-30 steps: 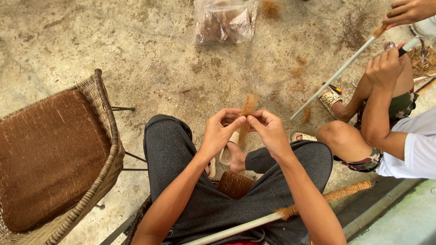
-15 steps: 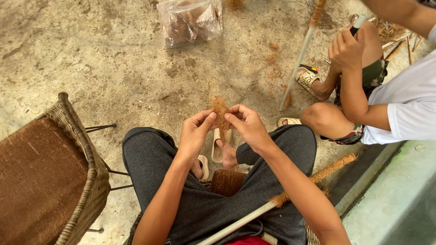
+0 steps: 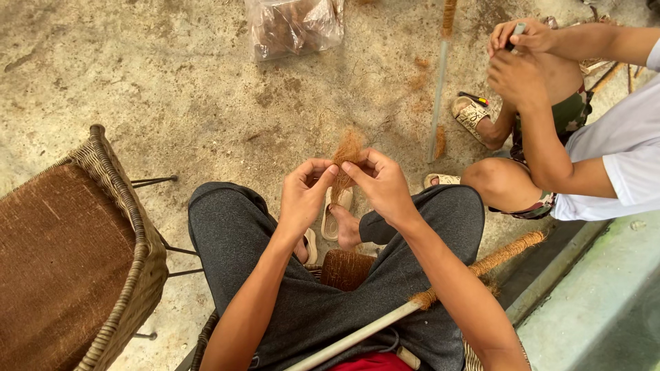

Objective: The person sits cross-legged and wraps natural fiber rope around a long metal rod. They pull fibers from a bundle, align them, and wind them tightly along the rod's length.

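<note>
Your left hand (image 3: 306, 196) and right hand (image 3: 381, 184) met over your knees, fingers pinched on a tuft of brown fibre (image 3: 346, 152) that stuck up toward 12 o'clock. A wicker chair (image 3: 75, 254) stood at 9 o'clock, a plastic bag (image 3: 294, 24) at 12, another person's hands (image 3: 515, 55) at 2.

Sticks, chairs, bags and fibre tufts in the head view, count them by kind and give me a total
Sticks: 2, one across the lap, one on the floor.
Wicker chairs: 1.
Plastic bags: 1.
Fibre tufts: 1, pinched between the left hand and right hand.
Total: 5
</note>
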